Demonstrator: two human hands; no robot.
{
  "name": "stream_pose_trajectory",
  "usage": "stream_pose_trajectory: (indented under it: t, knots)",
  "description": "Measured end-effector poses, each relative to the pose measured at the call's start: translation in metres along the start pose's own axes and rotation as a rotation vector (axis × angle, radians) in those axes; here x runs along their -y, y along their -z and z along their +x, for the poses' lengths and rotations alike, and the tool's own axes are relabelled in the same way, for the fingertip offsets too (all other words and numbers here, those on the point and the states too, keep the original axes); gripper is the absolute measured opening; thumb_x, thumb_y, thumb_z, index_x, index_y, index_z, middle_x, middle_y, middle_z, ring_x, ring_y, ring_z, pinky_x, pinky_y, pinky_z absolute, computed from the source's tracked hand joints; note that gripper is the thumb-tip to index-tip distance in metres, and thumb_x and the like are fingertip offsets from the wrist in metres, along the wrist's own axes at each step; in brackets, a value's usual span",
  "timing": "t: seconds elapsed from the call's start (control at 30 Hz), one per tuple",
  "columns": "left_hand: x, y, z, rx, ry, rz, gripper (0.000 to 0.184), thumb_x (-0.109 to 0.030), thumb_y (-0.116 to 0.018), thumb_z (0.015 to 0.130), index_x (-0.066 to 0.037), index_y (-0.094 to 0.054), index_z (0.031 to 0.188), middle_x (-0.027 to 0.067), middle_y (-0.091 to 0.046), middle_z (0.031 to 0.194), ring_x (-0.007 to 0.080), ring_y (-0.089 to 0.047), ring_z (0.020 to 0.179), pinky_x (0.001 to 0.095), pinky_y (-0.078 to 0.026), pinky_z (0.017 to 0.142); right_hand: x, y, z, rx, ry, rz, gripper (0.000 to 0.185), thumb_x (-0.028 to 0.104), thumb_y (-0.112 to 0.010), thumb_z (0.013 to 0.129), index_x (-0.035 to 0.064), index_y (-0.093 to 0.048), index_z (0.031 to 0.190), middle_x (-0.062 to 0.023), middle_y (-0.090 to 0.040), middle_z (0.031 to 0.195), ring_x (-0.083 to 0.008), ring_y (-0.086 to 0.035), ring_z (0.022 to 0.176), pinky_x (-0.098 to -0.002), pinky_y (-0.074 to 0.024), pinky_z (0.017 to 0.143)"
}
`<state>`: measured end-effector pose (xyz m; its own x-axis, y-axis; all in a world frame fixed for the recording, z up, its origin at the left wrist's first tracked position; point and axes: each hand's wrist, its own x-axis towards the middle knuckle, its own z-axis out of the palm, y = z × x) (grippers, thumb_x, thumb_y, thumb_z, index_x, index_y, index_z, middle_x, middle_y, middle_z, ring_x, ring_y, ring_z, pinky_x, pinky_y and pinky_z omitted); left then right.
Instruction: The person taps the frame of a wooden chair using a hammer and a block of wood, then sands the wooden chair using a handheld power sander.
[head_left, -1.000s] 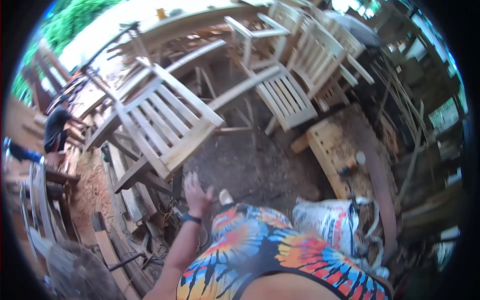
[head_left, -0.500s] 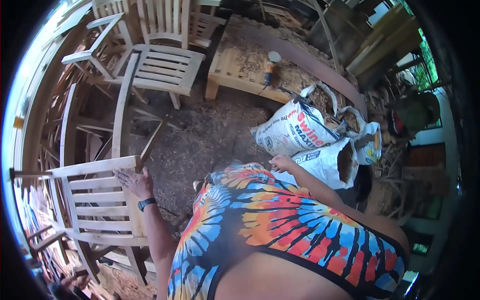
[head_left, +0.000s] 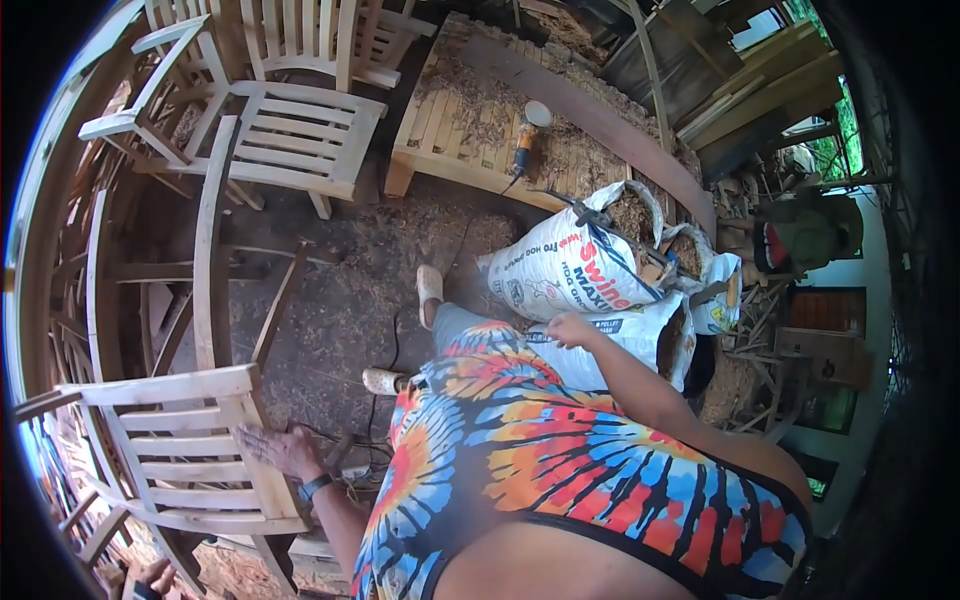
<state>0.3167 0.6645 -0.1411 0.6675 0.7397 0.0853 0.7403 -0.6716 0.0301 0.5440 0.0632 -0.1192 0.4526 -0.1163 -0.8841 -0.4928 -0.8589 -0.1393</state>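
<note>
My left hand, with a dark watch on its wrist, lies flat with fingers stretched on the side rail of a slatted wooden chair seat at lower left. The seat is pale bare wood, and its legs stand below it. My right hand hangs in the air in front of the white feed sacks, fingers curled in with nothing visible in them. Wood shavings fill the open tops of the sacks.
Another slatted chair stands at upper left. An orange angle grinder lies on a low slatted wooden table strewn with shavings. A dark cord crosses the floor near my feet. Another person's hand shows at the bottom left.
The view has shifted, and my feet have come into sight. My left hand still rests on the seat's side rail. My right hand stays curled near the sacks.
</note>
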Motion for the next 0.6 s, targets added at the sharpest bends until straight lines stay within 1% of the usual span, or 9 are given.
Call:
stream_pose_trajectory:
  t: [0.23, 0.27, 0.33, 0.37, 0.4, 0.43, 0.47, 0.53, 0.6]
  knots:
    - [0.004, 0.020, -0.053, 0.417, 0.511, 0.415, 0.106, -0.032, -0.068, 0.083, -0.006, -0.007, 0.166, 0.0170, -0.015, 0.172, 0.0345, -0.013, 0.159, 0.0522, -0.021, 0.126, 0.122, 0.131, 0.163, -0.099, 0.249, 0.183, 0.046, 0.030, -0.076, 0.092, -0.0010, -0.065, 0.125, -0.0108, -0.074, 0.098, -0.0193, -0.071, 0.073, -0.0319, -0.0572, 0.063]
    - [-0.019, 0.042, -0.049, 0.521, 0.753, 0.404, 0.091, -0.036, -0.062, 0.088, 0.001, -0.023, 0.162, 0.0183, -0.012, 0.172, 0.0346, -0.011, 0.159, 0.0558, -0.022, 0.125, 0.138, 0.147, 0.198, -0.079, 0.335, 0.247, 0.044, 0.025, -0.076, 0.092, -0.0025, -0.065, 0.125, -0.0110, -0.074, 0.098, -0.0194, -0.070, 0.073, -0.0328, -0.0571, 0.062]
    - [0.039, -0.009, -0.083, 0.606, 0.904, 0.602, 0.075, -0.037, -0.060, 0.090, 0.002, -0.045, 0.152, 0.0259, -0.028, 0.166, 0.0437, -0.034, 0.150, 0.0602, -0.032, 0.119, 0.185, 0.182, 0.245, -0.141, 0.257, 0.290, 0.044, 0.022, -0.077, 0.092, -0.0011, -0.061, 0.127, -0.0118, -0.072, 0.100, -0.0187, -0.070, 0.077, -0.0329, -0.0559, 0.062]
    - [0.064, -0.008, -0.090, 0.955, 0.683, 0.402, 0.066, -0.035, -0.063, 0.090, -0.004, -0.052, 0.147, 0.0243, -0.049, 0.145, 0.0391, -0.050, 0.135, 0.0533, -0.043, 0.109, 0.197, 0.196, 0.270, -0.176, 0.223, 0.403, 0.045, 0.019, -0.075, 0.093, 0.0009, -0.060, 0.131, -0.0134, -0.073, 0.106, -0.0185, -0.070, 0.079, -0.0328, -0.0555, 0.063]
    - [0.065, 0.009, -0.080, 1.262, 0.432, 0.166, 0.058, -0.033, -0.066, 0.089, -0.010, -0.060, 0.143, 0.0226, -0.071, 0.124, 0.0345, -0.066, 0.121, 0.0464, -0.054, 0.100, 0.190, 0.213, 0.319, -0.215, 0.230, 0.379, 0.056, 0.028, -0.077, 0.090, 0.0023, -0.059, 0.137, -0.0171, -0.072, 0.115, -0.0250, -0.071, 0.095, -0.0380, -0.0581, 0.076]
    - [0.039, 0.013, -0.083, 1.019, 0.830, -0.110, 0.033, -0.030, -0.060, 0.095, -0.012, -0.077, 0.117, 0.0213, -0.076, 0.092, 0.0359, -0.075, 0.092, 0.0462, -0.059, 0.085, 0.193, 0.231, 0.354, -0.580, 0.275, -0.131, 0.074, 0.044, -0.079, 0.085, 0.0020, -0.056, 0.141, -0.0200, -0.068, 0.128, -0.0328, -0.067, 0.115, -0.0425, -0.0545, 0.096]
    - [0.022, 0.024, -0.082, 1.182, 0.771, -0.052, 0.032, -0.029, -0.057, 0.097, -0.009, -0.078, 0.111, 0.0215, -0.076, 0.099, 0.0356, -0.075, 0.092, 0.0460, -0.060, 0.082, 0.191, 0.247, 0.386, -0.653, 0.205, -0.075, 0.066, 0.033, -0.086, 0.077, -0.0016, -0.061, 0.127, -0.0280, -0.066, 0.125, -0.0442, -0.066, 0.114, -0.0446, -0.0525, 0.101]
    - [-0.037, 0.026, -0.061, 1.302, 0.767, -0.025, 0.035, -0.022, -0.054, 0.100, -0.011, -0.072, 0.127, 0.0217, -0.072, 0.111, 0.0374, -0.075, 0.082, 0.0526, -0.060, 0.066, 0.197, 0.269, 0.430, -0.737, -0.118, -0.101, 0.080, 0.037, -0.085, 0.077, -0.0081, -0.052, 0.134, -0.0283, -0.063, 0.132, -0.0419, -0.065, 0.117, -0.0447, -0.0525, 0.102]
    - [-0.064, 0.007, -0.061, 1.299, 0.095, 0.275, 0.031, -0.034, -0.058, 0.097, -0.015, -0.079, 0.109, 0.0214, -0.076, 0.096, 0.0377, -0.074, 0.091, 0.0452, -0.059, 0.081, 0.178, 0.295, 0.491, -0.748, -0.227, -0.092, 0.084, 0.037, -0.085, 0.077, -0.0097, -0.049, 0.136, -0.0286, -0.062, 0.133, -0.0412, -0.065, 0.117, -0.0446, -0.0521, 0.104]
